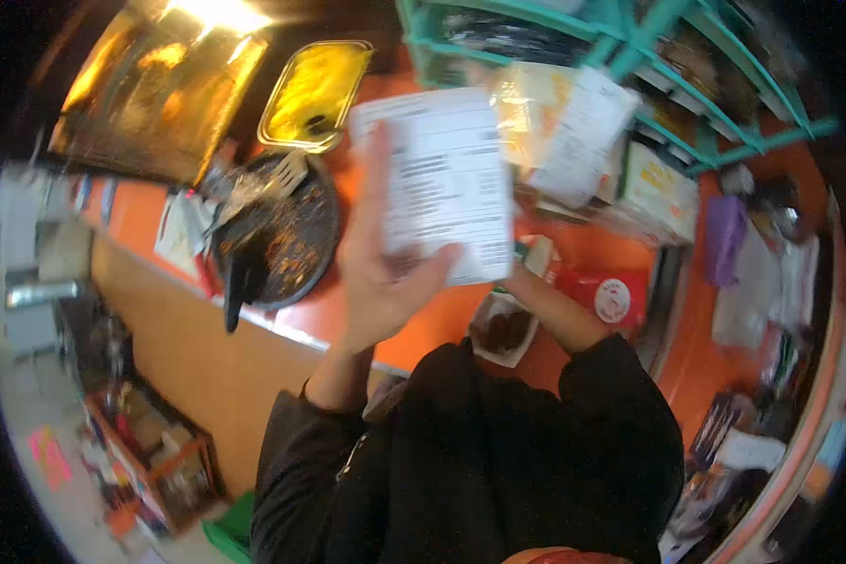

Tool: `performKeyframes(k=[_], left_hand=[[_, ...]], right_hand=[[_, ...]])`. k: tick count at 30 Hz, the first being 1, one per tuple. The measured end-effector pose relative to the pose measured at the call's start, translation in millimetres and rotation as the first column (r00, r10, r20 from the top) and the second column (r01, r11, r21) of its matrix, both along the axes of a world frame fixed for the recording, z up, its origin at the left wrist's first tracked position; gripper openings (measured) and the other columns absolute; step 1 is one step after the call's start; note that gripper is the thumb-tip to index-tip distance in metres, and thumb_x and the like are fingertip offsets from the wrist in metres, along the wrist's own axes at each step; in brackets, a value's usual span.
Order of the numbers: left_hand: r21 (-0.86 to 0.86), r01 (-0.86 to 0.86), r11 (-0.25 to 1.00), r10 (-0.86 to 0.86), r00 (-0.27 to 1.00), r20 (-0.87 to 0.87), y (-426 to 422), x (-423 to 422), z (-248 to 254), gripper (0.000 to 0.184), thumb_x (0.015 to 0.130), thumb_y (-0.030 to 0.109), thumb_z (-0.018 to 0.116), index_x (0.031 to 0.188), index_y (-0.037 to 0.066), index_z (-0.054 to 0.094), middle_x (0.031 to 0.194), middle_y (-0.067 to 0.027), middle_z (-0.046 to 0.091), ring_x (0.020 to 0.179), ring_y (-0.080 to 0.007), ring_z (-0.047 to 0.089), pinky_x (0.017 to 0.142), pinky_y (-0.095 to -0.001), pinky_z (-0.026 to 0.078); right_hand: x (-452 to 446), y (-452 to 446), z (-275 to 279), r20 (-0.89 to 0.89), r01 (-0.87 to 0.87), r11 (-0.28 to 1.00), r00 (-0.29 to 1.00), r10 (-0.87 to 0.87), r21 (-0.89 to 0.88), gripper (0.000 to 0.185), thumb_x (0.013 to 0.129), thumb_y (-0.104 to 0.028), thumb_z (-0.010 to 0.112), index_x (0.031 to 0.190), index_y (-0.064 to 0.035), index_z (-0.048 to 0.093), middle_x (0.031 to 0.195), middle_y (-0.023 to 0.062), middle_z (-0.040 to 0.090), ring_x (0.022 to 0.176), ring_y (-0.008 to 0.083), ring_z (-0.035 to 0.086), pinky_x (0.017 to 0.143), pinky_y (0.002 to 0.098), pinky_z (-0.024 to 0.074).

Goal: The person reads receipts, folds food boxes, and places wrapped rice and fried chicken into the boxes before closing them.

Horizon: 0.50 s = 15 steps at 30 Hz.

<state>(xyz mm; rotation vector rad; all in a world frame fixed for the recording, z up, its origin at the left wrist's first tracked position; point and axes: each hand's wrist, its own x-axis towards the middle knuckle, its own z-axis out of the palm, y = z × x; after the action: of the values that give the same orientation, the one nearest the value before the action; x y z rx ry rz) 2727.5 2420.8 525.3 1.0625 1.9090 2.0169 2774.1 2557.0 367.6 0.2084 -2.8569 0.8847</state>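
Note:
My left hand [385, 287] grips a white packet with printed text [451, 179], its thumb across the lower front and its fingers along the left edge. Whether this is a box or a stack of sheets, I cannot tell. My right forearm [559, 310] reaches up behind the packet's lower right corner, and the right hand itself is hidden there. Just below the packet sits a white paper tray of brown food [503, 329]. A red box with a round white logo [611, 299] lies right of that forearm.
On the orange counter [324, 324], left of my hand, stands a dark pan [296, 249] with food bits and a slotted spatula [287, 177]. Behind it is a metal tray of yellow food [320, 89]. Wrapped packages [663, 193] stand under a teal rack [620, 42].

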Motion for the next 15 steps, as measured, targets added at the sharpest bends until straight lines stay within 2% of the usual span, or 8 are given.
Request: performKeyframes(k=[2, 3, 4, 6, 7, 10, 12, 15], left_hand=[[0.048, 0.014, 0.999, -0.015, 1.0, 0.015, 3.3, -4.3, -2.8, 0.081, 0.065, -0.002, 0.059, 0.132, 0.001, 0.013, 0.135, -0.0178, 0.021, 0.114, -0.0232, 0.038, 0.088, -0.032, 0.039], [0.082, -0.01, 0.997, -0.001, 0.992, 0.127, 8.5, -2.0, -1.6, 0.08, 0.065, -0.004, 0.057, 0.133, 0.002, 0.013, 0.134, -0.0176, 0.023, 0.111, -0.0226, 0.041, 0.086, -0.0311, 0.04], [0.051, -0.037, 0.998, 0.029, 0.989, 0.148, 9.8, -5.2, -7.9, 0.079, 0.066, -0.005, 0.055, 0.133, 0.003, 0.013, 0.133, -0.017, 0.026, 0.11, -0.0219, 0.042, 0.084, -0.0296, 0.041], [0.053, -0.054, 0.997, 0.042, 0.978, 0.204, 13.4, -11.0, -15.8, 0.078, 0.066, -0.006, 0.054, 0.133, 0.003, 0.014, 0.13, -0.017, 0.03, 0.11, -0.0215, 0.042, 0.086, -0.0304, 0.039], [0.04, -0.068, 0.997, 0.059, 0.979, 0.195, 16.8, -13.9, -19.1, 0.078, 0.066, -0.006, 0.053, 0.133, 0.003, 0.014, 0.13, -0.0171, 0.03, 0.11, -0.0214, 0.041, 0.087, -0.0308, 0.038], [0.011, -0.103, 0.995, 0.1, 0.983, 0.157, 27.3, -18.7, -25.2, 0.077, 0.066, -0.007, 0.05, 0.133, 0.002, 0.014, 0.129, -0.0173, 0.03, 0.111, -0.0213, 0.04, 0.089, -0.0316, 0.036], [0.002, -0.1, 0.995, 0.098, 0.985, 0.142, 36.6, -20.4, -26.6, 0.076, 0.066, -0.007, 0.05, 0.133, 0.002, 0.014, 0.129, -0.0174, 0.03, 0.112, -0.0215, 0.04, 0.09, -0.0316, 0.036], [-0.005, -0.091, 0.996, 0.09, 0.983, 0.159, 55.3, -23.5, -28.2, 0.076, 0.066, -0.007, 0.049, 0.133, 0.002, 0.014, 0.13, -0.0176, 0.029, 0.113, -0.022, 0.039, 0.09, -0.0313, 0.036]], right_hand=[[38.3, 54.0, 44.6, -0.138, 0.195, 0.98, 0.97, -0.198, -0.04, 0.022, 0.073, -0.023, 0.06, 0.088, -0.0063, 0.059, 0.088, 0.0102, 0.061, 0.079, 0.0229, 0.059, 0.07, 0.0339, 0.0461], [65.1, 93.5, 44.2, -0.154, 0.444, 0.833, 0.845, -0.512, -0.33, 0.02, 0.075, -0.024, 0.059, 0.083, -0.0068, 0.059, 0.083, 0.0114, 0.06, 0.075, 0.0245, 0.059, 0.066, 0.0355, 0.0457], [83.4, 132.5, 83.0, -0.074, 0.73, 0.667, 0.664, -0.744, -0.149, 0.017, 0.076, -0.022, 0.057, 0.083, -0.0066, 0.059, 0.081, 0.0108, 0.06, 0.074, 0.0238, 0.058, 0.066, 0.0364, 0.0457], [116.0, 244.2, 71.2, -0.262, 0.871, 0.467, 0.491, -0.831, 0.149, 0.016, 0.079, -0.018, 0.05, 0.081, -0.0046, 0.058, 0.08, 0.0149, 0.059, 0.074, 0.0283, 0.058, 0.066, 0.0361, 0.045], [128.0, 300.6, 60.1, -0.365, 0.698, 0.465, 0.696, -0.619, 0.544, 0.023, 0.081, -0.023, 0.047, 0.084, -0.0028, 0.058, 0.081, 0.0176, 0.057, 0.075, 0.0333, 0.056, 0.068, 0.0386, 0.0437], [108.1, 398.3, 23.5, 0.051, 0.68, 0.652, 0.678, -0.734, 0.335, 0.03, 0.081, -0.028, 0.046, 0.087, -0.0006, 0.057, 0.082, 0.0177, 0.057, 0.076, 0.0342, 0.055, 0.07, 0.0409, 0.0426], [89.2, 435.2, -11.0, 0.566, 0.172, 0.775, 0.591, -0.575, 0.608, 0.024, 0.078, -0.019, 0.045, 0.083, -0.0001, 0.059, 0.092, 0.0181, 0.057, 0.077, 0.0281, 0.057, 0.073, 0.0363, 0.0423], [115.5, 443.6, -71.5, 0.598, 0.18, 0.824, 0.607, -0.523, 0.538, 0.024, 0.079, -0.019, 0.045, 0.083, -0.0001, 0.058, 0.092, 0.0174, 0.057, 0.077, 0.0274, 0.056, 0.073, 0.0359, 0.0422]])
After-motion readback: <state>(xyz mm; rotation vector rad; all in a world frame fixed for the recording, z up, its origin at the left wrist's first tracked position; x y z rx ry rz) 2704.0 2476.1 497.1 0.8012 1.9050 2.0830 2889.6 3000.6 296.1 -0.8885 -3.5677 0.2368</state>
